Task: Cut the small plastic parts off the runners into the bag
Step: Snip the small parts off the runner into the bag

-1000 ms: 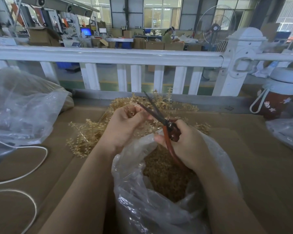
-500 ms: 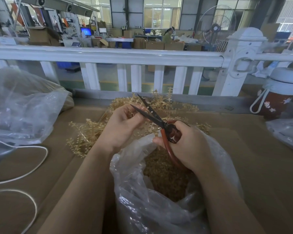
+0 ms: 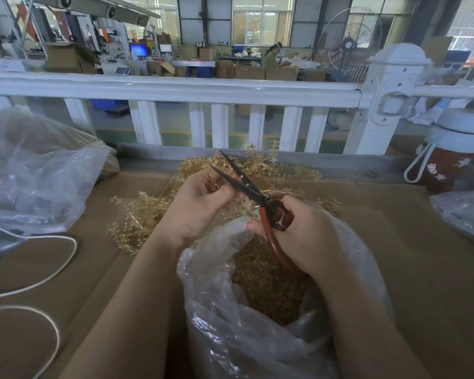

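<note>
At frame centre, a runner (image 3: 216, 184) is pinched by the left hand (image 3: 200, 206) between open scissors (image 3: 246, 184), gripped by the right hand (image 3: 298, 231), so parts drop into the bag (image 3: 257, 324).

clear plastic bag (image 3: 246, 337), mouth open, directly below both hands, holding a heap of cut tan parts (image 3: 268, 285). tan branched runners (image 3: 137, 214) piled just beyond the hands. one runner (image 3: 212, 184) pinched in the left hand (image 3: 200, 206). scissors (image 3: 246, 187), red-handled, blades parted, gripped in the right hand (image 3: 301, 231).

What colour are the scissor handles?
Reddish-brown handles, dark blades; the head view shows them.
</note>
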### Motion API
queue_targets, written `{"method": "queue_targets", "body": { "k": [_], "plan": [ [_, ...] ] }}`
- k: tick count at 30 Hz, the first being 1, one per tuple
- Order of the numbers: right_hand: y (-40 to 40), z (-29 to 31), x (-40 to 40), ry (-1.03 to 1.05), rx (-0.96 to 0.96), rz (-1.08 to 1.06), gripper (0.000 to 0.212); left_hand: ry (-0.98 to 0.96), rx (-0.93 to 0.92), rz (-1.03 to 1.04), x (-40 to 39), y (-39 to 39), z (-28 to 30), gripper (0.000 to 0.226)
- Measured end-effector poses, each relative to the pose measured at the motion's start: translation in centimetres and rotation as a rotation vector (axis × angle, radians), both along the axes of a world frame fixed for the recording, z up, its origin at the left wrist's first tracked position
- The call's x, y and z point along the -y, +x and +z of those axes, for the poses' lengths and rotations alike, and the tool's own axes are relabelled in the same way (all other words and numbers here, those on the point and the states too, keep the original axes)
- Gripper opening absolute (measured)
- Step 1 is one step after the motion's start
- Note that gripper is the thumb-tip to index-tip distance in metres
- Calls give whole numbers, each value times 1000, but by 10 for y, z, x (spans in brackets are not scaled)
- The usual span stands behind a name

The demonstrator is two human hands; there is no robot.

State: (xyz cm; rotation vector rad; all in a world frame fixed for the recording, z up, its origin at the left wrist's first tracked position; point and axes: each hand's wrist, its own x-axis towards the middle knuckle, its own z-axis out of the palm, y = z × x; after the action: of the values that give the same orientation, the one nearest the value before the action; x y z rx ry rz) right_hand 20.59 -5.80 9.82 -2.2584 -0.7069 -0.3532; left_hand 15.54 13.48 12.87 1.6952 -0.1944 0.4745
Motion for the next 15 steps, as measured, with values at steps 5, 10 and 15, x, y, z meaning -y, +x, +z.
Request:
{"method": "queue_targets", "body": {
  "k": [5,10,15],
  "plan": [
    [-1,0,0,-1,16,-2,63,-20,-24,4,0,1,-1,10],
    [-2,2,0,30,3,32,60,-33,-25,-1,1,1,0,12],
    [-3,1,0,63,1,16,56,-29,5,-5,0,2,0,18]
  ]
}}
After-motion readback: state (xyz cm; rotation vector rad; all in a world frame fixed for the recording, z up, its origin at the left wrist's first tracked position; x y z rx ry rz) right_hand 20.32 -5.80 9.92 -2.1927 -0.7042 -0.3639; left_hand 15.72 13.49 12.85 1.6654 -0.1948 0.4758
